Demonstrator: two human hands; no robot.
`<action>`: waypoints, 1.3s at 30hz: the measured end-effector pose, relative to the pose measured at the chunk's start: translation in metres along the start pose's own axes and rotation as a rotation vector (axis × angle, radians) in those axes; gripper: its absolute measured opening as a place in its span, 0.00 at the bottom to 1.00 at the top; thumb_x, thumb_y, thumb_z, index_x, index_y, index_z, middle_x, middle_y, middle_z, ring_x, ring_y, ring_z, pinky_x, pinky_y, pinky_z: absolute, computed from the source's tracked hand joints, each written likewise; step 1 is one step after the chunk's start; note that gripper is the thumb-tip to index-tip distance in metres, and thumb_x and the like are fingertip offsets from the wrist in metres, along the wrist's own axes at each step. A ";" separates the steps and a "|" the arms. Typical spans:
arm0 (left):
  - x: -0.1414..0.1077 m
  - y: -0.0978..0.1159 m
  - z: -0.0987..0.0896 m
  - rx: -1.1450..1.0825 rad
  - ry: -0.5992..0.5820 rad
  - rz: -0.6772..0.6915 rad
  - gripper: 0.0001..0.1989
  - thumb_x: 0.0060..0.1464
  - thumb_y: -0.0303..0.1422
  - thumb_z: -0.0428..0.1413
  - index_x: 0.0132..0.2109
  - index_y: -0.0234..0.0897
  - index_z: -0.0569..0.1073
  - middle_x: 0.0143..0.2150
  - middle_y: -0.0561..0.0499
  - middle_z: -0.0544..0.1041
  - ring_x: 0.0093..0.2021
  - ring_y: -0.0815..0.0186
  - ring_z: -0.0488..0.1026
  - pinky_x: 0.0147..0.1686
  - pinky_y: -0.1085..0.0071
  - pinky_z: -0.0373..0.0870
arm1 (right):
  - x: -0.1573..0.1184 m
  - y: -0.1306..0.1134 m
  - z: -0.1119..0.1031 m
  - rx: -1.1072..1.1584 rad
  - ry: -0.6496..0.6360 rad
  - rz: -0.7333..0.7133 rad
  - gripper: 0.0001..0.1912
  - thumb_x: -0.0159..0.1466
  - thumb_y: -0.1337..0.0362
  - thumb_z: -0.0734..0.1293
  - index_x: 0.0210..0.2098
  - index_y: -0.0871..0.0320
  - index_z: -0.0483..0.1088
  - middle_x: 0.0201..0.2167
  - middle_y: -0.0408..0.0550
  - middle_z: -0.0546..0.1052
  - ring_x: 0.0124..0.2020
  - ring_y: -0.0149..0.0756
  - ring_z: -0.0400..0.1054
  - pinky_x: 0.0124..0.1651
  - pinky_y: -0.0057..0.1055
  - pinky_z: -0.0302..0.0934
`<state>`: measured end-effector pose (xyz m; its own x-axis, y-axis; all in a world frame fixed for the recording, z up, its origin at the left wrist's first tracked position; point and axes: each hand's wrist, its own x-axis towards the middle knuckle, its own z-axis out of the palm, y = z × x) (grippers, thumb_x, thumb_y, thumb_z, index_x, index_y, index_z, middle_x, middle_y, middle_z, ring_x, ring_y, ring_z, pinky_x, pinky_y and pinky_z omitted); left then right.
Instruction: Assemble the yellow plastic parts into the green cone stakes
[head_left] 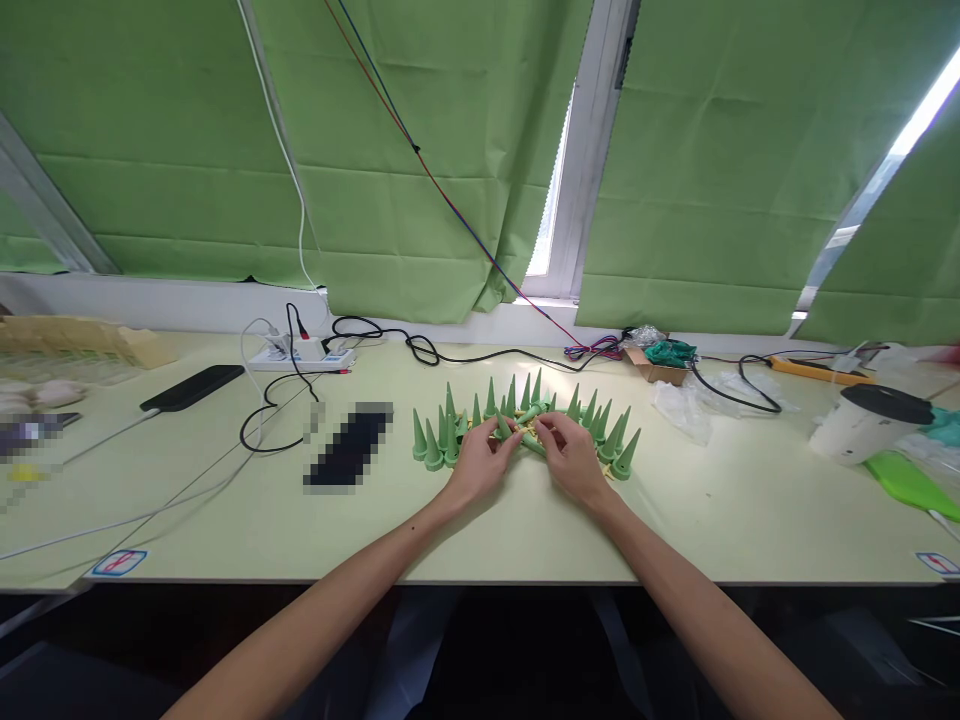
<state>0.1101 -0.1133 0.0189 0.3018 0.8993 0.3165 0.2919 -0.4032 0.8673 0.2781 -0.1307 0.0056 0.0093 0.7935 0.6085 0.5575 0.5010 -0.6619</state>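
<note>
My left hand point(481, 455) is closed, thumb and fingers pinching a small green cone point(503, 427) that tilts up to the left. My right hand point(574, 455) has its thumb and fingertips pressed together just beside it; what they hold, if anything, is too small to make out. Between and behind the hands lie small yellow pieces point(529, 424) and green cones on their sides. Several upright green cones point(433, 445) with round bases stand to the left, and several more point(625, 455) stand to the right.
A pixelated dark rectangle point(350, 445) lies left of the cones. Behind are a white power strip point(307, 353) and black cables point(480, 357). A small cardboard box point(657, 370) with green plastic stands back right; a white cup with black lid point(862, 428) is far right. A black power bank-like slab point(193, 387) lies left.
</note>
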 end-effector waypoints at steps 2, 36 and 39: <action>0.000 0.001 0.000 0.005 -0.004 0.007 0.14 0.57 0.45 0.53 0.40 0.37 0.71 0.20 0.58 0.65 0.18 0.71 0.60 0.21 0.74 0.56 | 0.000 0.000 0.000 0.010 -0.010 -0.002 0.13 0.69 0.59 0.58 0.37 0.58 0.70 0.32 0.49 0.74 0.29 0.35 0.66 0.32 0.30 0.61; -0.004 0.006 0.001 0.046 -0.001 0.098 0.15 0.59 0.44 0.51 0.39 0.36 0.70 0.26 0.55 0.69 0.20 0.73 0.58 0.22 0.74 0.56 | -0.001 -0.003 0.000 0.108 -0.088 -0.050 0.11 0.69 0.60 0.59 0.40 0.57 0.71 0.35 0.50 0.77 0.33 0.37 0.69 0.36 0.32 0.63; -0.004 0.004 0.002 0.061 -0.004 0.108 0.14 0.60 0.44 0.51 0.39 0.36 0.70 0.26 0.55 0.69 0.19 0.74 0.57 0.22 0.74 0.55 | -0.001 -0.003 -0.001 0.104 -0.093 -0.050 0.11 0.69 0.60 0.59 0.39 0.57 0.71 0.34 0.49 0.76 0.31 0.36 0.68 0.35 0.32 0.61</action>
<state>0.1118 -0.1187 0.0208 0.3380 0.8496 0.4049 0.3123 -0.5071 0.8033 0.2770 -0.1331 0.0074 -0.0963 0.7927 0.6020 0.4665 0.5702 -0.6762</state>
